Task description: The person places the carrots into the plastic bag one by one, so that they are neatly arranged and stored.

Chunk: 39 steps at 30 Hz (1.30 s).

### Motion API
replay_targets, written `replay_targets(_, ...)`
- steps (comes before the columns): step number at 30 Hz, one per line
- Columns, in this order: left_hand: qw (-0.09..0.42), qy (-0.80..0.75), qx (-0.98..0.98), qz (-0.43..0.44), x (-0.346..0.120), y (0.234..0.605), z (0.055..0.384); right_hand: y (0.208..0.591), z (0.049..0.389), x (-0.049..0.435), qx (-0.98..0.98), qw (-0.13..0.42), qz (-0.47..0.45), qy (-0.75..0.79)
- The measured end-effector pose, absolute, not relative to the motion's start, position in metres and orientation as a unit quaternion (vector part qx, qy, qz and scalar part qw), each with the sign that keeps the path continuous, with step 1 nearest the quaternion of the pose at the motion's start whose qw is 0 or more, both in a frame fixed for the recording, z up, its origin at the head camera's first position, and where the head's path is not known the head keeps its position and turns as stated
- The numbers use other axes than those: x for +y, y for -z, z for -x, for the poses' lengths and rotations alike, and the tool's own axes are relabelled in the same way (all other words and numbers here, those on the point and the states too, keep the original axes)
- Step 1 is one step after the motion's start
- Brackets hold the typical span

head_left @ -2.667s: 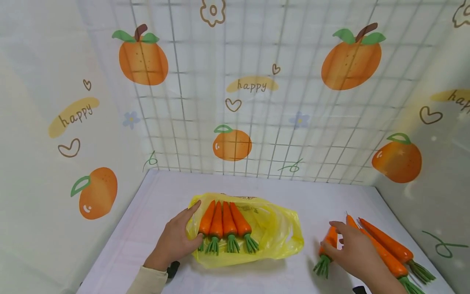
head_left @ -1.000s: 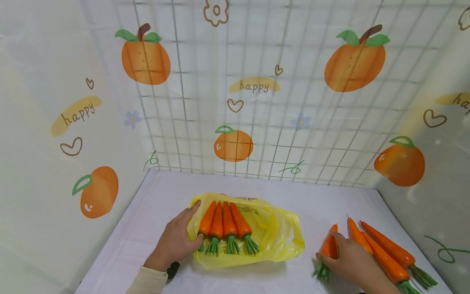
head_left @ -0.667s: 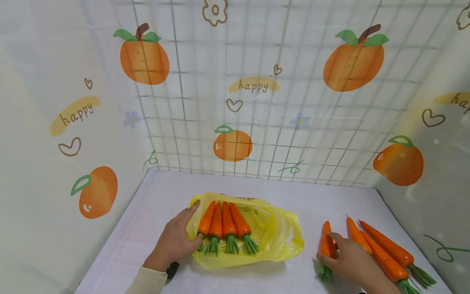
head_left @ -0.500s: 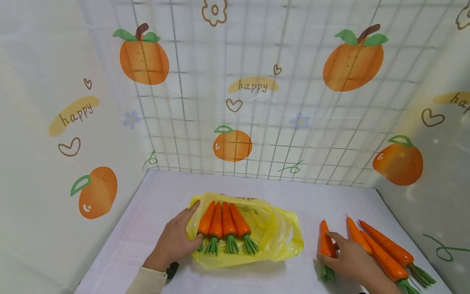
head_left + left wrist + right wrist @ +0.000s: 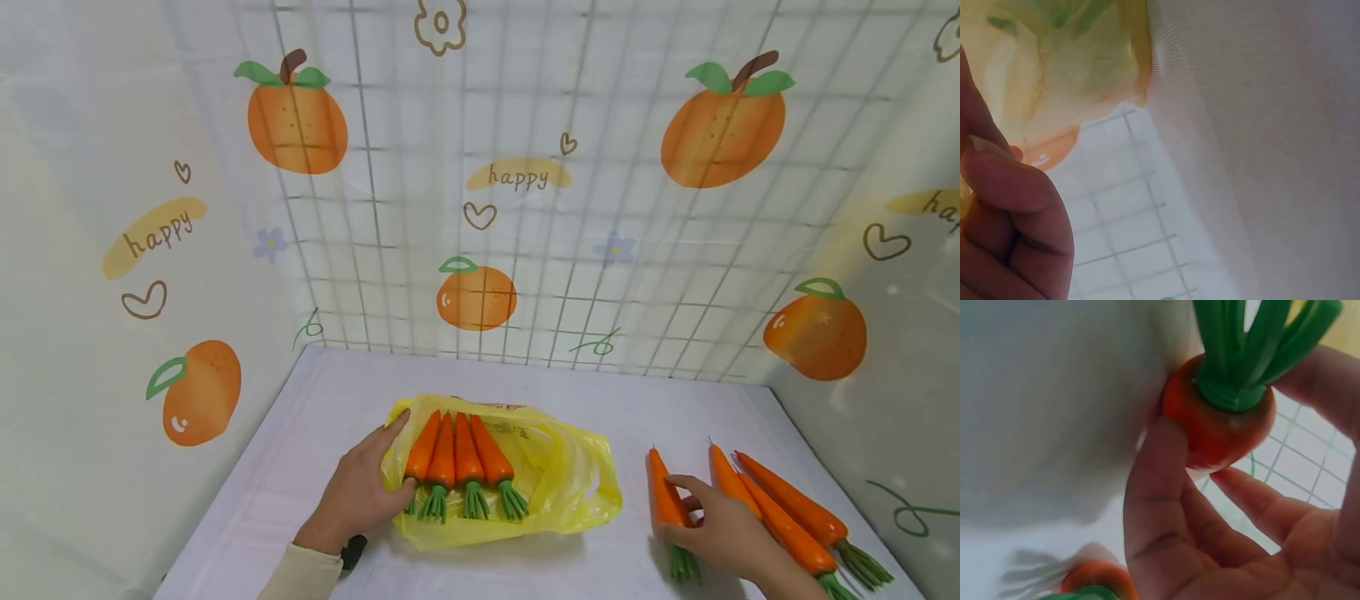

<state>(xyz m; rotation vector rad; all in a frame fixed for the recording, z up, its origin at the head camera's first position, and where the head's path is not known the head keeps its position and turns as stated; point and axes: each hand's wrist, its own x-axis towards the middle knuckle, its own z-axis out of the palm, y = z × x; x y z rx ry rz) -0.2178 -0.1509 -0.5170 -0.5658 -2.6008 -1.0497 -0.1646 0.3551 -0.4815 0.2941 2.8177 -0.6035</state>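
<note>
A yellow plastic bag (image 5: pixel 573 471) lies in the middle of the head view, its near side spread open. My left hand (image 5: pixel 365 482) grips its left edge, thumb in front. Several orange carrots (image 5: pixel 467 454) with green tops lie side by side inside, tips pointing away. Right of the bag, my right hand (image 5: pixel 723 527) holds another carrot (image 5: pixel 664 493) between thumb and fingers, tip pointing away and slightly left. The right wrist view shows that carrot's rounded top end (image 5: pixel 1225 431) between the fingers. Curled fingers of the left hand (image 5: pixel 1019 231) and the bag show in the left wrist view.
Three loose carrots (image 5: pixel 795 498) lie at the right of the white table (image 5: pixel 360 375), beside my right hand. A white cloth printed with oranges hangs over a wire grid (image 5: pixel 615 300) behind the table and along both sides.
The carrot in my right hand has turned, its tip swinging left and its green top shifting right. The right hand has changed its angle over it. My left hand and the bag stay put.
</note>
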Motion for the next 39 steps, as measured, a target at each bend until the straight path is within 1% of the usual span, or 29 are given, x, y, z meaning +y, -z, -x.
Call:
replay_targets(7,0.137,0.360,-0.902,0.194,-0.150,0.517,0.218,0.487,0.164,0.359,0.967,0.110,-0.094,0.210)
replay_targets(19,0.134,0.352,-0.907,0.188,-0.151,0.519,0.219,0.487,0.162,0.357,0.958,0.114,-0.107,0.240)
replay_targets(28,0.139,0.353,-0.905,0.191,-0.152,0.517,0.218,0.485,0.160,0.352,0.928,0.140,-0.131,0.321)
replay_targets(35,0.140,0.358,-0.902,0.197,-0.153,0.516,0.218,0.485,0.156,0.349,0.869,0.165,-0.179,0.431)
replay_targets(39,0.139,0.359,-0.902,0.198,-0.153,0.516,0.218,0.479,0.152,0.349,0.844,0.169,-0.193,0.472)
